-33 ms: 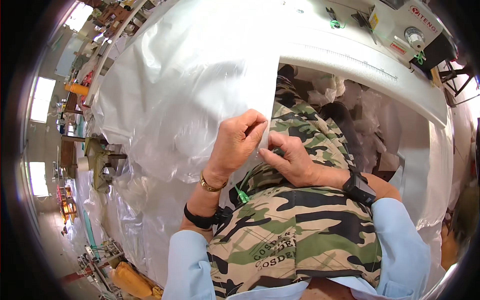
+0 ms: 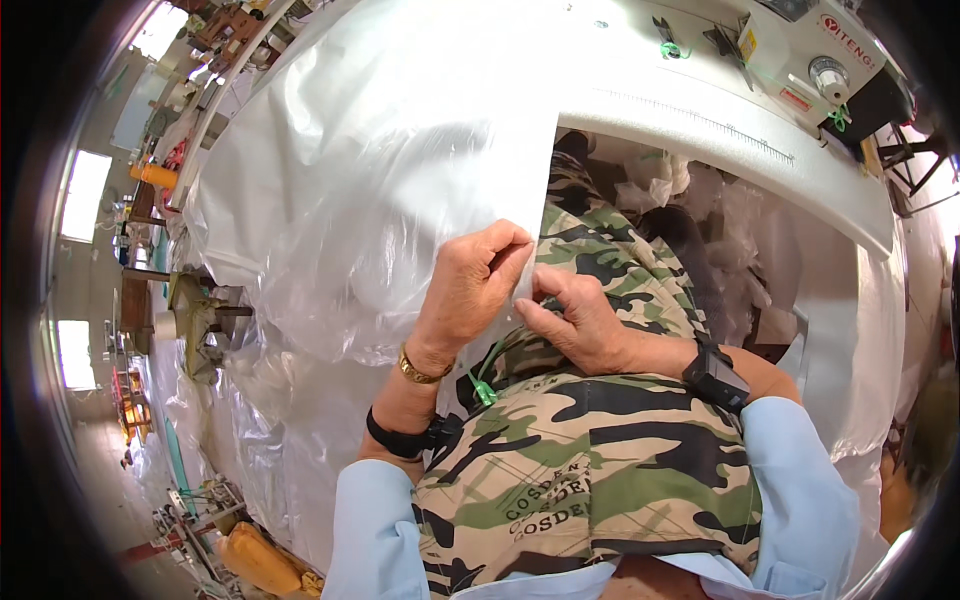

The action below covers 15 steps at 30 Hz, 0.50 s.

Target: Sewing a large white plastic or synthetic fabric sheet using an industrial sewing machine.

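A large, thin, shiny white plastic sheet [image 2: 400, 190] spreads over the left side and ends in a straight edge above my lap. My left hand [image 2: 468, 290] is closed in a pinch on that edge, thumb against forefinger. Just to the right and slightly lower, my right hand [image 2: 585, 322] has its thumb and forefinger bent together at the same edge, where the gripped bit is very small. Below the hands, a green cord with a green fitting [image 2: 483, 392] hangs against my camouflage apron [image 2: 600, 450].
Ahead lies a white worktable edge with a ruler scale [image 2: 700, 125]. On the table are small thread snips [image 2: 665, 35] with green cord. A white machine head with a dial [image 2: 828, 75] stands far right. Crumpled clear plastic [image 2: 735, 220] lies beneath the table.
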Motion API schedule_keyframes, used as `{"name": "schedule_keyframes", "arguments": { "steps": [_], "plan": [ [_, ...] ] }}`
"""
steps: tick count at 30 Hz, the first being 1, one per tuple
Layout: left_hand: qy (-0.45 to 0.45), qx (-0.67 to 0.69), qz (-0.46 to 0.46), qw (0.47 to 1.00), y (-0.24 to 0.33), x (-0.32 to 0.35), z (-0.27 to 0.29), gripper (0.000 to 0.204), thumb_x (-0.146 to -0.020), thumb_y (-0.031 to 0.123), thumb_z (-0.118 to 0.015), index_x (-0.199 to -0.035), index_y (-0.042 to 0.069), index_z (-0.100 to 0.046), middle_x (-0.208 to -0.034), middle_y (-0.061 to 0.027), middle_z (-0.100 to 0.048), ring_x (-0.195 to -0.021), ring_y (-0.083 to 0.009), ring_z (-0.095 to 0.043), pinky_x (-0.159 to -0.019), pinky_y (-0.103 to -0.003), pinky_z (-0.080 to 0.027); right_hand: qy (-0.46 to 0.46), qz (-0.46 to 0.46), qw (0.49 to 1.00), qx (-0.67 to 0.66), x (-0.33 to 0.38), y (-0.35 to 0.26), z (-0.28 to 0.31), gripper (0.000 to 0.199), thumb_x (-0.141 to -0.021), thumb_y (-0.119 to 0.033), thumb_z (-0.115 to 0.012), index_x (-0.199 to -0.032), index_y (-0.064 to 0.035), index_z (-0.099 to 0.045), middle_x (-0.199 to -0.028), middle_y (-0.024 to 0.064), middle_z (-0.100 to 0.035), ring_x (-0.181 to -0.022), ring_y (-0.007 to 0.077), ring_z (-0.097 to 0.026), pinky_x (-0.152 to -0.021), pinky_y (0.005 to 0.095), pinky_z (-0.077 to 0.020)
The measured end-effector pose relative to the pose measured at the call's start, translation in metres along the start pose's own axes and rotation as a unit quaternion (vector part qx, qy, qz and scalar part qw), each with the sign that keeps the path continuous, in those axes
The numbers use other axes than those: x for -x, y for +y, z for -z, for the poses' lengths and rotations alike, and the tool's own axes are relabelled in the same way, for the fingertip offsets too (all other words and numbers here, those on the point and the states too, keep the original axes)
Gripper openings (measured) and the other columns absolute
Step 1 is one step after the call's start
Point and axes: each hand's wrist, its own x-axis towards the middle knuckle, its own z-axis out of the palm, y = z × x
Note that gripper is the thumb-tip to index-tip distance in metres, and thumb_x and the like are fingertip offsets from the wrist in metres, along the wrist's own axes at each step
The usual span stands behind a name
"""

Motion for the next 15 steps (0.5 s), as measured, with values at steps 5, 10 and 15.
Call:
{"name": "schedule_keyframes", "arguments": {
  "steps": [5, 10, 15],
  "plan": [
    [0.042, 0.001, -0.024, 0.999, 0.002, 0.005, -0.001, 0.007, -0.092, 0.004, -0.061, -0.089, -0.003, -0.061, -0.069, -0.0036, -0.054, -0.061, -0.0084, -0.044, -0.055, -0.025, -0.038, -0.057, 0.077, 0.988, 0.119, -0.002, 0.000, -0.008, 0.014, -0.085, -0.013, -0.065, -0.083, -0.0032, -0.055, -0.071, 0.0145, -0.057, -0.069, 0.0342, -0.058, -0.064, 0.0434, -0.0460],
    [0.048, 0.059, 0.086, 0.993, -0.010, 0.013, 0.006, 0.011, -0.093, 0.007, -0.063, -0.086, -0.002, -0.062, -0.070, 0.0060, -0.050, -0.063, -0.0002, -0.042, -0.052, -0.020, -0.034, -0.189, 0.303, 0.915, 0.189, -0.031, 0.011, 0.008, 0.009, -0.086, -0.004, -0.064, -0.093, -0.0017, -0.059, -0.083, 0.0126, -0.061, -0.075, 0.0280, -0.062, -0.069, 0.0381, -0.0491],
    [0.110, -0.038, 0.068, 0.991, 0.017, 0.012, 0.016, 0.011, -0.091, 0.006, -0.062, -0.093, -0.004, -0.065, -0.069, -0.0095, -0.060, -0.060, -0.0100, -0.052, -0.056, -0.027, -0.043, 0.117, 0.019, 0.991, 0.054, -0.075, 0.058, 0.023, 0.023, -0.088, -0.007, -0.064, -0.109, 0.0005, -0.059, -0.096, 0.0126, -0.066, -0.088, 0.0208, -0.066, -0.080, 0.0345, -0.0525]
  ]
}}
